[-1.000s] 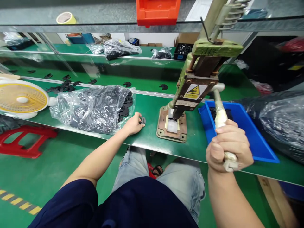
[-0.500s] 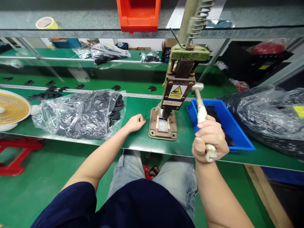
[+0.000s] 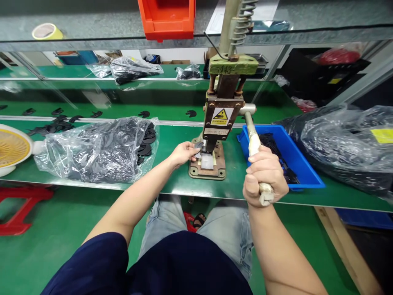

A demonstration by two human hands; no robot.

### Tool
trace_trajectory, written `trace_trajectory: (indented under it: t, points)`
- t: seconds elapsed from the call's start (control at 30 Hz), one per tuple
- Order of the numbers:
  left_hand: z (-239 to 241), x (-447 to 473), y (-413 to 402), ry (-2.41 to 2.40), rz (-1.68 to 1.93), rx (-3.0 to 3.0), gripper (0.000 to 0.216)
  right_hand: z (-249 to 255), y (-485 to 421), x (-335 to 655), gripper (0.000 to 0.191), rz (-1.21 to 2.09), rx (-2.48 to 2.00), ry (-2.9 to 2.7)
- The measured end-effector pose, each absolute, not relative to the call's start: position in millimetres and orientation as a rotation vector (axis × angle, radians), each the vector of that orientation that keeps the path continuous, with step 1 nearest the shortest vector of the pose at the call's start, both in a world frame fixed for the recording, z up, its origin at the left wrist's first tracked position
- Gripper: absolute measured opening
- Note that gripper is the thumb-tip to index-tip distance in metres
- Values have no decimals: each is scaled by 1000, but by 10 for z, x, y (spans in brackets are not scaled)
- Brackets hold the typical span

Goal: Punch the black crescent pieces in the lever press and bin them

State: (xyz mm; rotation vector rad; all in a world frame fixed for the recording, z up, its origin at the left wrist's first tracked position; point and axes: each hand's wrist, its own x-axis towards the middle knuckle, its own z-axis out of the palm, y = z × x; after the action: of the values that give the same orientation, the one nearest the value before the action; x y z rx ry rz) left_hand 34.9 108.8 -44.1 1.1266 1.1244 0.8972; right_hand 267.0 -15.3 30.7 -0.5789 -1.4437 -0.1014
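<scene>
Between the fingers of my left hand [image 3: 184, 154] is a flat dark curved piece [image 3: 198, 146], held at the left side of the hand press [image 3: 217, 119], close by its metal base [image 3: 208, 173]. My right hand [image 3: 265, 176] is wrapped round the pale, tape-covered press lever [image 3: 253, 137], to the right of the press. Under the ram lies a light metal plate [image 3: 207, 161]. A clear plastic bag [image 3: 92, 151] full of similar dark curved pieces rests left of my left hand.
Right of the press stands a blue bin [image 3: 307, 168] with dark parts, beside a large plastic bag [image 3: 340, 143]. A fan [image 3: 14, 149] is at the far left. Loose dark pieces [image 3: 55, 124] lie behind the bag. An orange bin [image 3: 168, 28] is overhead.
My left hand has moved right to the press base, and the dark piece in it now shows clearly. My right hand stays on the lever. The whole view has shifted slightly.
</scene>
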Motion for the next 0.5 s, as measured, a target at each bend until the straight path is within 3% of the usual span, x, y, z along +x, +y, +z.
trace_trajectory:
  t: [0.5]
  points:
    - [-259, 604, 1282, 1303, 478, 1308, 23, 304, -123, 2629, 15, -118, -529, -1400]
